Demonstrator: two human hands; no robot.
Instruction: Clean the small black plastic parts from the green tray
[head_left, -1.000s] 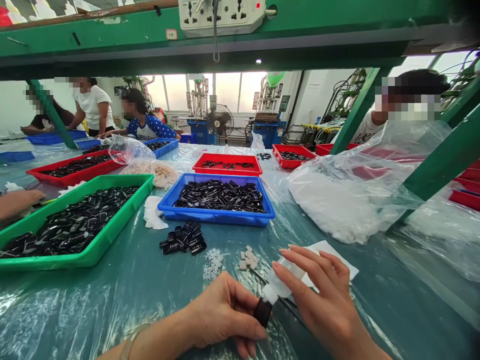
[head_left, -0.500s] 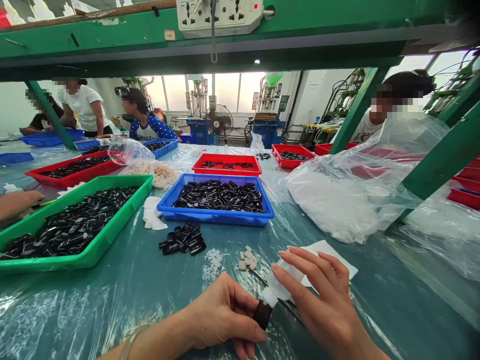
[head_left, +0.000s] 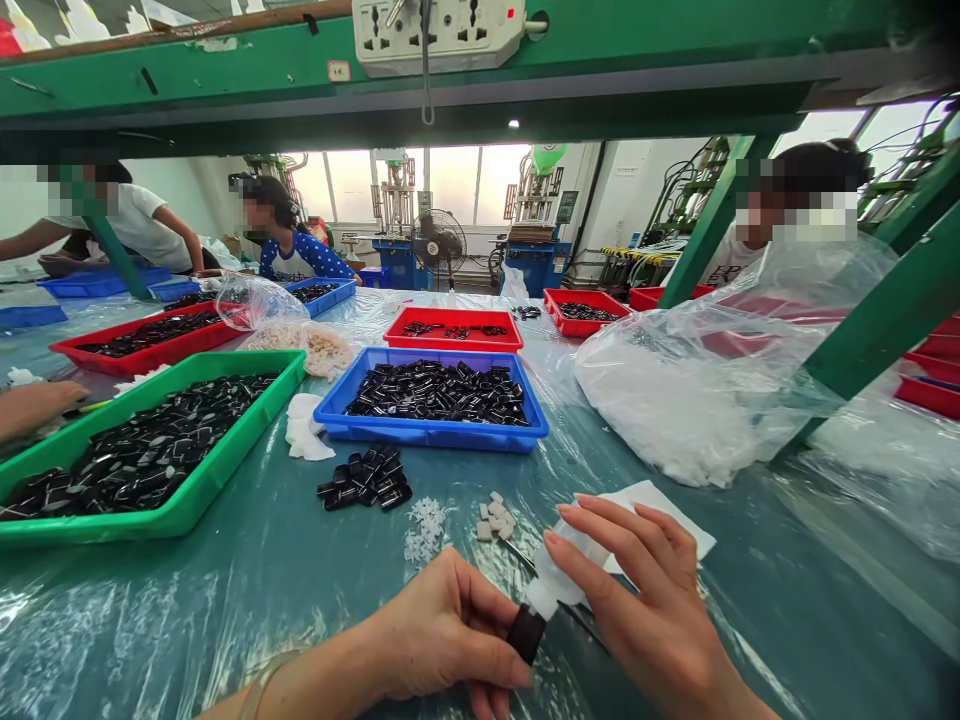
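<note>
A workshop table (head_left: 285,570) lay under shiny film. The left hand (head_left: 442,640) pinched a black piece (head_left: 526,632) between thumb and fingers — probably to steady it against the nozzle. The right hand (head_left: 645,600) curled round a whitish bottle (head_left: 553,578), tilted nozzle-down, likely for aim. Beyond sat pale blocks (head_left: 496,517), clear bits (head_left: 425,530) and a black heap (head_left: 365,478) — sorted for easy reach, presumably. Behind stood a blue tray (head_left: 431,433). The tag (head_left: 339,70) on the green beam (head_left: 225,82) wasn't legible.
</note>
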